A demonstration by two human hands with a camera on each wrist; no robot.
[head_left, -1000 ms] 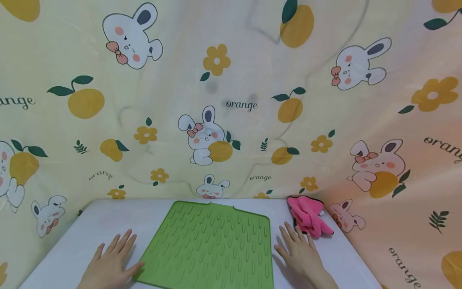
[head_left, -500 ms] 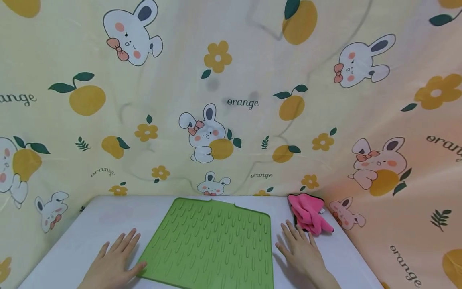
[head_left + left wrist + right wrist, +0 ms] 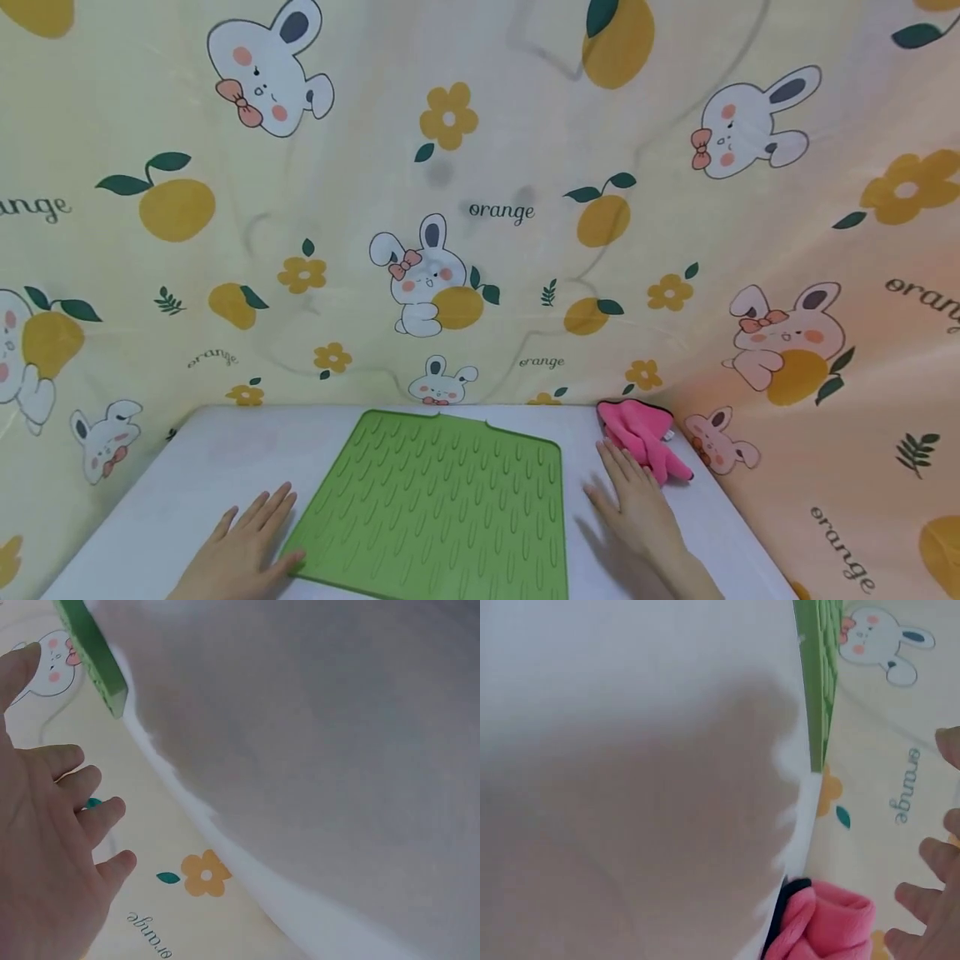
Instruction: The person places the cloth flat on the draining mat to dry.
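Observation:
A green mat (image 3: 442,500) covered in raised oval ridges lies on the white table, its near part cut off by the head view. My left hand (image 3: 236,546) is spread at the mat's left edge, the thumb overlapping its near left corner. On the mat's other side, my right hand (image 3: 641,512) has straight fingers and holds nothing. Its fingertips overlap a crumpled pink cloth (image 3: 641,433) with dark edging at the table's back right. In the right wrist view the cloth (image 3: 829,922) appears below the mat's edge (image 3: 816,690), apart from it.
The white tabletop (image 3: 247,450) stretches left of the mat and in a narrower strip on its right. A curtain (image 3: 345,183) printed with rabbits and oranges hangs behind the table and along both sides.
My right hand has shifted slightly right and forward toward the pink cloth, its fingers drawn closer together. The left hand, mat and cloth stay nearly where they were.

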